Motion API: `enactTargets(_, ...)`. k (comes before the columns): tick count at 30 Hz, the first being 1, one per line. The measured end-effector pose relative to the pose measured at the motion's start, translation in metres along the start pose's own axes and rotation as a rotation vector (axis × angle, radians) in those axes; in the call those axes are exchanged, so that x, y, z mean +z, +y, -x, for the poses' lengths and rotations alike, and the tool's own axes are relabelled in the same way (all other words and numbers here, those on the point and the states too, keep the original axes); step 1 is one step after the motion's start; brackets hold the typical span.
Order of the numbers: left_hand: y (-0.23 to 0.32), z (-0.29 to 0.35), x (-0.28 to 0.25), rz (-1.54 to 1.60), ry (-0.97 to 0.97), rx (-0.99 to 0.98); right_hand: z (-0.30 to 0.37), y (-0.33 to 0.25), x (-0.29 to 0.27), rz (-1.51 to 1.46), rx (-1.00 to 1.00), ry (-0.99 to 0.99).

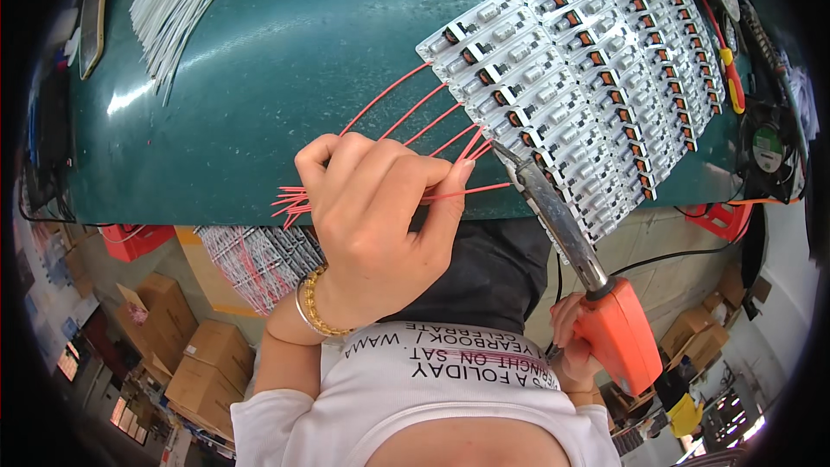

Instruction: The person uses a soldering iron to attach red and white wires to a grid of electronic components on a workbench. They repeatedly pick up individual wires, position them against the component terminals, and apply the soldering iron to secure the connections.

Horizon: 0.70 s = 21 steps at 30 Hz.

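My left hand (380, 207) is closed around a bunch of thin red wires (290, 201), with their loose ends sticking out on its left side. Several of these wires run from it to the near-left edge of a panel of small silvery modules (562, 60) with black and orange parts. Gripped by its orange handle, a soldering gun (618, 333) is in my right hand (572, 342). Its metal barrel slants up and left, and the tip is at the panel's edge, close to the wire ends by my left fingertips. Whether the tip touches a wire I cannot tell.
Pale thin strands (186, 9) lie in a bundle at the far left of the green table (259, 121). A red-and-yellow screwdriver (733, 82) and a dark round device (767, 149) lie on the right. Below are cardboard boxes (212, 363), wired modules (255, 264) and a black cable (666, 255).
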<state>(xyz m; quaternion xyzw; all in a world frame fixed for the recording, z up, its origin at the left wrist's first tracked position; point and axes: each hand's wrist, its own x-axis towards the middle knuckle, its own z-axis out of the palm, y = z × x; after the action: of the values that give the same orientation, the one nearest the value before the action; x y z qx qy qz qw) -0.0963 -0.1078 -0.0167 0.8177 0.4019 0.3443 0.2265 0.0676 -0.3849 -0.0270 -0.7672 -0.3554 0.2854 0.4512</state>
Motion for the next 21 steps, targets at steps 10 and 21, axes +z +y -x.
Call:
enactTargets(10, 0.002, 0.0, 0.0, -0.011, 0.0, 0.002, -0.019, -0.024, -0.004, 0.163, 0.046, -0.219)
enactTargets(21, 0.0, 0.0, -0.009, -0.037, 0.123, 0.089, -0.026, -0.032, 0.011, -0.208, -0.11, -0.143)
